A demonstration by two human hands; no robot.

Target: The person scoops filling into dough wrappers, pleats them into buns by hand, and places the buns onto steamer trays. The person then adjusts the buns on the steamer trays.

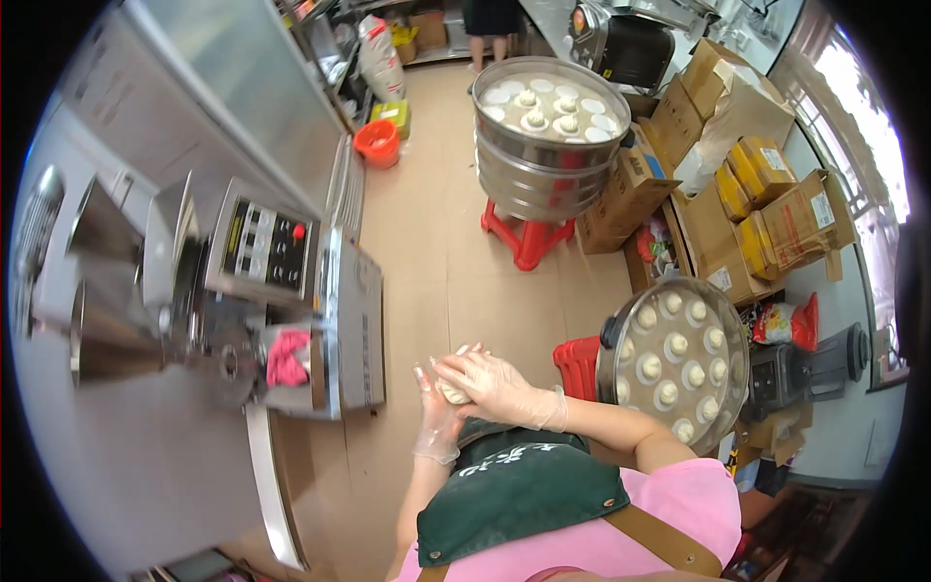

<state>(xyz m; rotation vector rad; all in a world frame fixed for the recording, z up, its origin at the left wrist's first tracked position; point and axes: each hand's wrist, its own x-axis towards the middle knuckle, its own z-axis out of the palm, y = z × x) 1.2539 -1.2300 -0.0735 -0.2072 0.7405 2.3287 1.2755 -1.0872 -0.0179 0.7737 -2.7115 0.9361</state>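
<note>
Pink shirt and dark green apron point(514, 490) fill the bottom centre of the frame, and just above them both gloved hands meet around a pale dough piece point(452, 392). Right hand point(495, 386) lies over the top, fingers curled down onto the dough; left hand point(433, 412) cups it from below, fingers bent up around it. So little dough shows between the gloves that its long axis and which way it points can't be made out.

Centre left sits a steel machine point(281, 301) with a control panel and a pink cloth point(288, 357) tucked on it. At right of the hands, a round steamer tray point(722, 335) carries rows of white buns, resting by a red stool point(579, 367). Upper centre, a stack of steamer tiers point(533, 165) with more buns stands on another red stool. Cardboard boxes point(718, 107) crowd the upper right. An orange bucket point(377, 143) sits on the floor at upper left. A person's legs are cut off at the top edge.
</note>
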